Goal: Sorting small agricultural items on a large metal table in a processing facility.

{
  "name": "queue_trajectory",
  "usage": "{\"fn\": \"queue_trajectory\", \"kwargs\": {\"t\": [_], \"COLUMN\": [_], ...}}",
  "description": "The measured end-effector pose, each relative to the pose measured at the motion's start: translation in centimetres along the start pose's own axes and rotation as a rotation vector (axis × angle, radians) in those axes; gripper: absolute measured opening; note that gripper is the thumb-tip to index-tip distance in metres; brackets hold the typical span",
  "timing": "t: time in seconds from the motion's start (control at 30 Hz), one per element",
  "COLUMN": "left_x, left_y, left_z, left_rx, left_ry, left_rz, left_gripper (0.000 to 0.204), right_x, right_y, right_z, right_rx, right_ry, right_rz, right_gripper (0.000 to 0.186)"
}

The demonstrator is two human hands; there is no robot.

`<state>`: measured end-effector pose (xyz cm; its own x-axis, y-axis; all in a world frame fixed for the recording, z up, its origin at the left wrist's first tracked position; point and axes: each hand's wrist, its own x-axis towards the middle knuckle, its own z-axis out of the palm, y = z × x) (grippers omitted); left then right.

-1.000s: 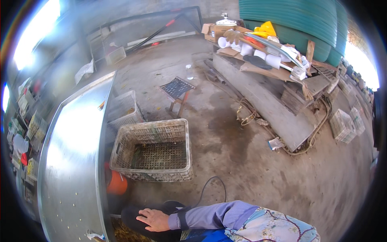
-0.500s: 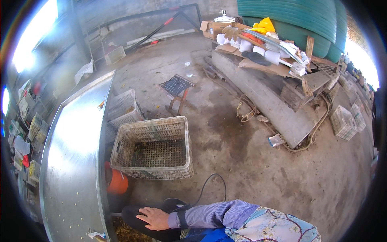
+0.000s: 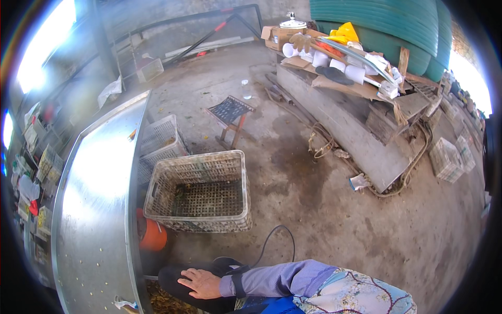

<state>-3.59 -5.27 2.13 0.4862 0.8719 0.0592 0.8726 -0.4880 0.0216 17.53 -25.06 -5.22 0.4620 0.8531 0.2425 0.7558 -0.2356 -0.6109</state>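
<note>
My right hand (image 3: 200, 282) lies palm down on my dark-clad leg (image 3: 172, 277), fingers loosely apart and holding nothing; a dark band circles the purple striped sleeve. My left hand is not in view. To the hand's left is a long stainless-steel tray (image 3: 91, 220) with small pale bits and a small white-and-blue item (image 3: 125, 304) on it. Brown material (image 3: 162, 299) shows below my leg, and blue material (image 3: 277, 304) under my forearm. A black cord (image 3: 282, 227) loops on the floor beyond the hand.
Ahead are a dirty plastic crate (image 3: 196, 220), another crate (image 3: 162, 131), an orange bucket (image 3: 152, 234) and a folding stool (image 3: 230, 110). To the right, cardboard, white pipe pieces and boards (image 3: 340, 120) are piled before a green tank (image 3: 376, 31), with rope (image 3: 321, 141) and crates (image 3: 444, 159).
The view has risen and settled very slightly. My right hand keeps the same place and shape; nothing else has visibly moved.
</note>
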Motion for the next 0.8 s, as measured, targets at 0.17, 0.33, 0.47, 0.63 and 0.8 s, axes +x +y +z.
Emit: {"fn": "queue_trajectory", "kwargs": {"t": [0.17, 0.33, 0.47, 0.63, 0.8], "left_x": [0.0, 0.0, -1.4, -1.2, -0.4], "left_y": [-0.6, -0.3, 2.5, 1.7, -1.3], "left_z": [0.2, 0.0, -3.3, -1.9, 2.0], "left_rx": [-0.097, -0.186, -0.088, -0.072, -0.055], "left_ry": [0.016, 0.051, -0.057, -0.027, 0.171], "left_rz": [0.025, 0.108, 0.043, 0.047, 0.184], "left_gripper": [0.054, 0.059, 0.06, 0.062, 0.054], "right_x": [0.1, 0.2, 0.0, -0.2, -0.1], "right_y": [-0.1, -0.3, -0.2, -0.2, -0.6], "right_z": [0.3, -0.1, 0.1, 0.4, -0.3], "right_rx": [-0.014, 0.0, -0.007, -0.018, -0.005], "right_ry": [-0.002, 0.001, 0.037, 0.066, 0.093], "right_rz": [0.008, 0.016, 0.013, 0.007, -0.028], "right_gripper": [0.058, 0.058, 0.058, 0.057, 0.057]}}
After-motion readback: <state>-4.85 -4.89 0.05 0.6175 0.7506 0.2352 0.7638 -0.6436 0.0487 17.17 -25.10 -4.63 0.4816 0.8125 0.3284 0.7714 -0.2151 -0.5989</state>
